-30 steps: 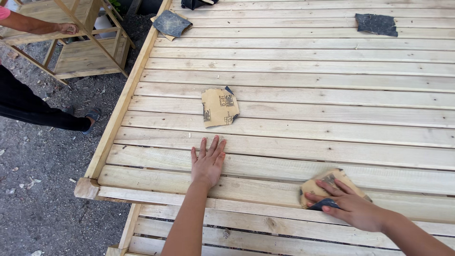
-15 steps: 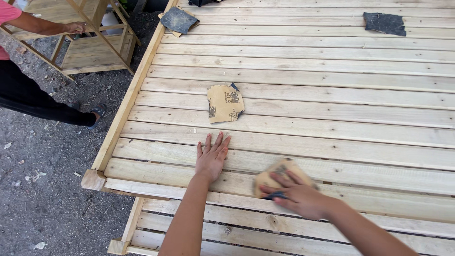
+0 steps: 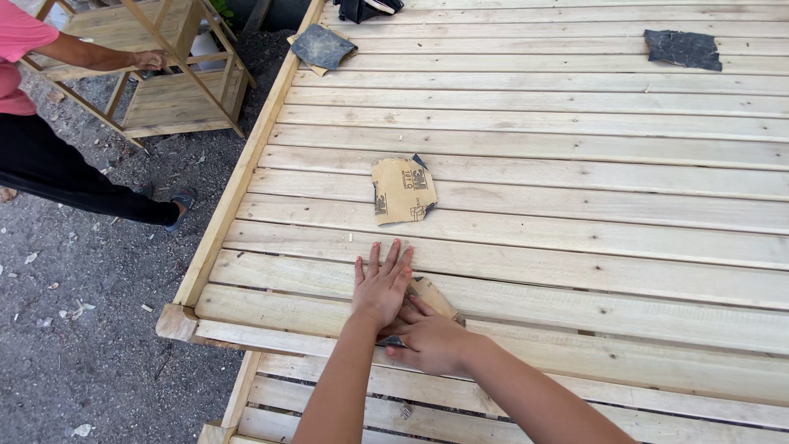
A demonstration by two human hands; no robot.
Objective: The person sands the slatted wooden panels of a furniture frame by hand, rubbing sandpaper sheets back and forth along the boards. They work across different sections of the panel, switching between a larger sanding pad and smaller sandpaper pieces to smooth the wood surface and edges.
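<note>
At the far left, a second person in a pink top and black trousers (image 3: 33, 156) is seen crouched on the gravel ground (image 3: 90, 329), one hand (image 3: 150, 59) resting on a small wooden rack (image 3: 168, 90) well apart from the main work. Next to the right, the slatted panel of pale wooden boards (image 3: 575, 205) is laid flat, its corner block (image 3: 177, 322) jutting over the gravel. The left hand (image 3: 380, 288) is laid flat on a board near that edge, fingers (image 3: 393, 259) straight and slightly spread, nothing being gripped by it. Just beside it and touching it, the right hand (image 3: 431, 341) is pressed down on a folded piece of tan sandpaper (image 3: 433, 296), which is held against the board under the palm and curled fingers; only a corner of the sheet is visible. A loose sheet of sandpaper (image 3: 403, 191) is left lying backing-up a few boards farther up. A dark sheet (image 3: 320, 47) is draped over the panel's left rail, and another dark sheet (image 3: 682, 49) lies at the far right. With the hands so close together, the left knuckles could be grazed by the abrasive if the stroke is carried further left. Splinters could be picked up from the raw board edges, and the sheet by the rail could be knocked off onto the gravel.
</note>
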